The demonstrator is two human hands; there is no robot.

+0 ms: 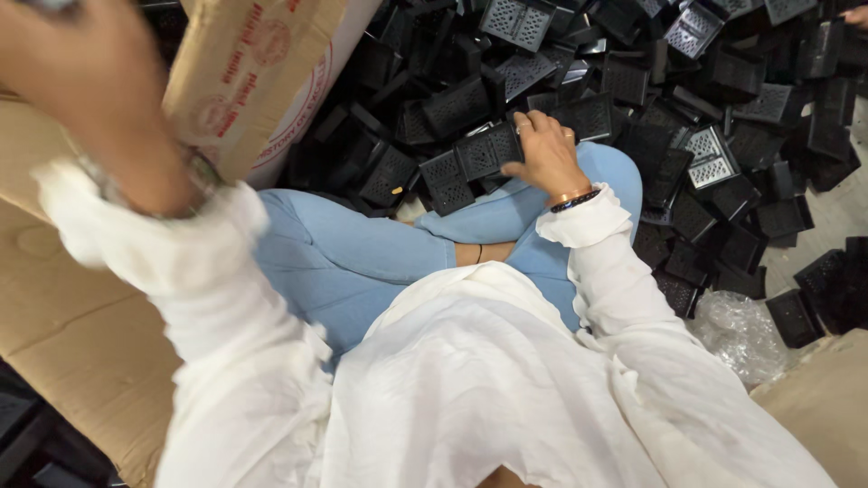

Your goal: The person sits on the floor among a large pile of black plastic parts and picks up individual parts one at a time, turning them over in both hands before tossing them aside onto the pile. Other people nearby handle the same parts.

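Black perforated plastic tray [488, 151] sits in my right hand [547, 158], fingers curled over its right end, just above my knee in light blue trousers [362, 258]. Its long axis runs left to right, grid face up towards me. I sit on the floor [836, 212] against a heap of like black trays [723, 99]. My left hand [68, 54] is raised, blurred, beside a cardboard box [244, 72]; I cannot tell its grip.
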